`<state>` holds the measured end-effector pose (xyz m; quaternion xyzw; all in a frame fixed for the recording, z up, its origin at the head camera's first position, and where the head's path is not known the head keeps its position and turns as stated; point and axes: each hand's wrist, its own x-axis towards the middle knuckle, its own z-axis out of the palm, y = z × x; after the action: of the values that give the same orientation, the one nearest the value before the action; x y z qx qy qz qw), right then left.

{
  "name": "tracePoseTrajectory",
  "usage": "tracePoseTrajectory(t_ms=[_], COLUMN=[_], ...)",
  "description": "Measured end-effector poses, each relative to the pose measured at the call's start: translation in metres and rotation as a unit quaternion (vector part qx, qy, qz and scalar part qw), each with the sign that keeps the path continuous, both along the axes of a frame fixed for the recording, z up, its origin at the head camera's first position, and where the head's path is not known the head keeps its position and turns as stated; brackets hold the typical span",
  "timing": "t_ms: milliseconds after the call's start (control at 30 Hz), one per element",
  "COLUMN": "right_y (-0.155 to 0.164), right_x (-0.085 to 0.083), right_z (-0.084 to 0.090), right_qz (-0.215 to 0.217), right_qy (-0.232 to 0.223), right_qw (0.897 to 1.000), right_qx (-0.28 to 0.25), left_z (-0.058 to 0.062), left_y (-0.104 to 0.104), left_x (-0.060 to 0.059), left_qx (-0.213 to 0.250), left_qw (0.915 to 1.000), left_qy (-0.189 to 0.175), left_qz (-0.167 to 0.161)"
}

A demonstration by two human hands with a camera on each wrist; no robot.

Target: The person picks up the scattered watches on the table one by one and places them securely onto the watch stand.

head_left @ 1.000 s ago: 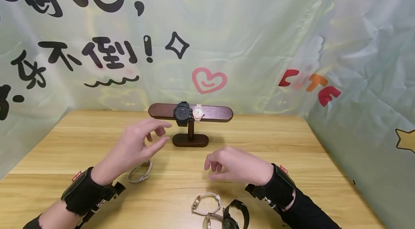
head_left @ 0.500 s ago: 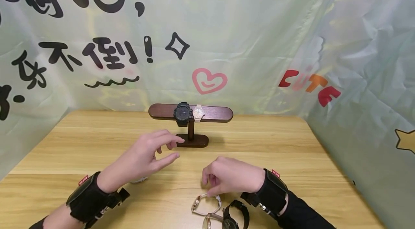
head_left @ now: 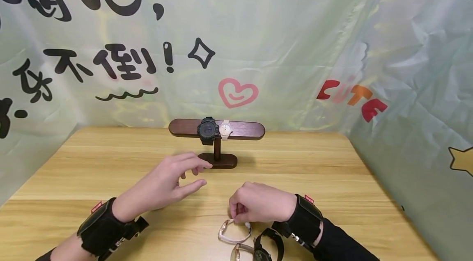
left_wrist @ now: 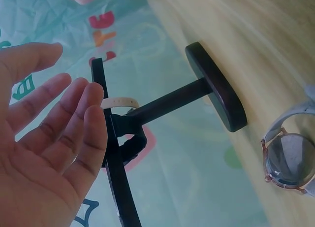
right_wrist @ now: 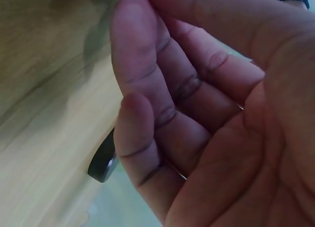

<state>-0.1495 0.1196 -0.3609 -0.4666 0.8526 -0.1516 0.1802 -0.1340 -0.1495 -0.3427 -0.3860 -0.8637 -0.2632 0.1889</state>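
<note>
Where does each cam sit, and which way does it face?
Head: worn on the head, looks forward and down over the wooden table to the watch stand; shows both forearms, left hand, right hand.
Left wrist: on that wrist, looks past the open palm and fingers toward the stand.
Right wrist: on that wrist, close-up of curled fingers above the table.
Shared: head and left wrist both show the stand with its watches.

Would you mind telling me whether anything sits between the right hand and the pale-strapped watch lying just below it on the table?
Nothing visible does. The right hand is already down at the pale-strapped watch, its fingertips at the top of the strap loop. The black watch and another watch lie beside and below it, not between.
</note>
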Motion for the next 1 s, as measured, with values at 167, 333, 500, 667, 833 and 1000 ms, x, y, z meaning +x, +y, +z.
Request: tracePoseTrajectory(t_ms=[167,333,500,667,833,1000], right_y=[-0.001,-0.002,-0.001,0.002,0.003,0.004], right_x=[-0.001,0.0,-0.005,-0.012,-0.016,-0.016], right_z=[-0.002,-0.003,0.0,0.003,0.009,0.015], right_qz=[0.001,-0.004,0.003,0.012,-0.008,-0.027], right_qy=[0.007,0.004,0.022,0.072,0.124,0.184], right_qw=[1.0,1.0,1.0,0.996,0.986,0.964], right_qx=[0.006,0.014,-0.005,-0.047,-0.111,-0.192], left_z=[-0.001,-0.002,-0.002,-0.002,-0.002,0.0], left_y=[0.0,0.0,0.001,0.001,0.001,0.001], left_x=[0.0,0.0,-0.001,-0.001,0.001,0.003], left_qx=[-0.003,-0.005,-0.01,-0.012,-0.003,0.007], left_qw=[1.0,1.0,0.9999,0.9999,0.9995,0.999], left_qy=[0.002,-0.002,-0.007,-0.011,-0.031,-0.04], left_qz=[-0.001,-0.003,-0.003,-0.001,-0.005,-0.02])
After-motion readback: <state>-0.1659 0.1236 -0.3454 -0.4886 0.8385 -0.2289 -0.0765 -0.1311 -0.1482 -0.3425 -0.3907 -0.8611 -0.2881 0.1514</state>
